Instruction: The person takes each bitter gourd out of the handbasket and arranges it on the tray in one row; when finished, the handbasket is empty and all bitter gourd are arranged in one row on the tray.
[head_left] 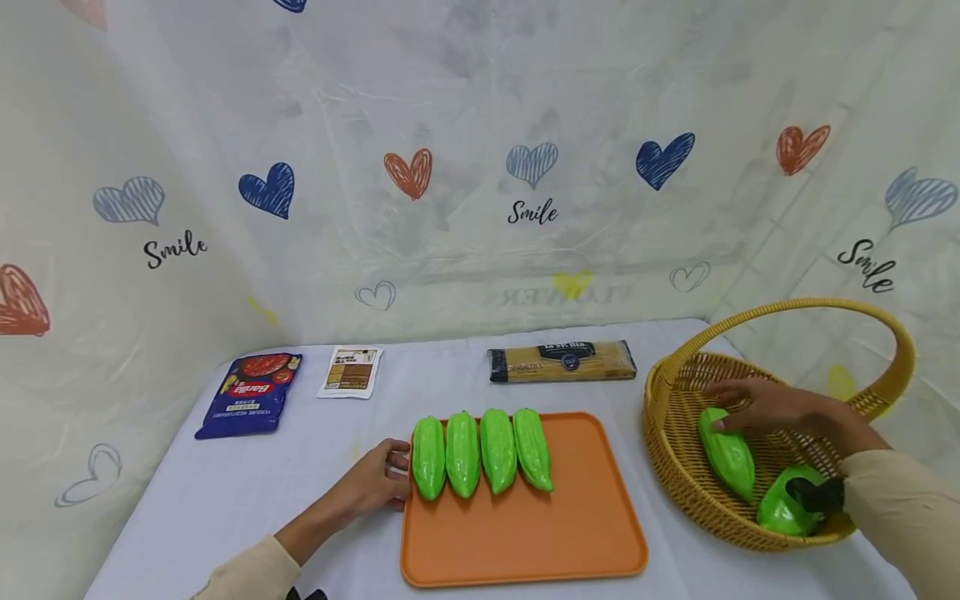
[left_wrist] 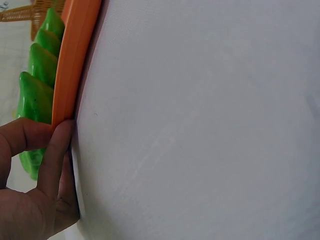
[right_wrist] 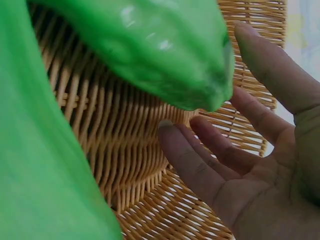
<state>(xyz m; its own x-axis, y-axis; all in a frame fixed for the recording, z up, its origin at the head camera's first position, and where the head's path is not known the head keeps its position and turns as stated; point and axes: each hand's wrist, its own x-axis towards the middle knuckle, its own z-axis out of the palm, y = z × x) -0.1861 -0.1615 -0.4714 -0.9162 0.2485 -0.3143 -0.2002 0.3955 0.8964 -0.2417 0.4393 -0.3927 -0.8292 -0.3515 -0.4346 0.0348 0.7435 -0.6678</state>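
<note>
Several glossy green bitter melons lie side by side along the upper left of an orange tray. My left hand pinches the tray's left rim between thumb and fingers, as the left wrist view shows. Inside a wicker basket at the right, my right hand is over one end of a bitter melon. In the right wrist view its fingers are spread around that end, not closed on it. A second bitter melon lies nearer the basket's front, partly covered by the wrist strap.
The wicker basket has a tall arched handle. Behind the tray lies a spaghetti pack. Farther left are a white sachet and a dark blue Barilla pouch. A heart-printed cloth hangs behind the table.
</note>
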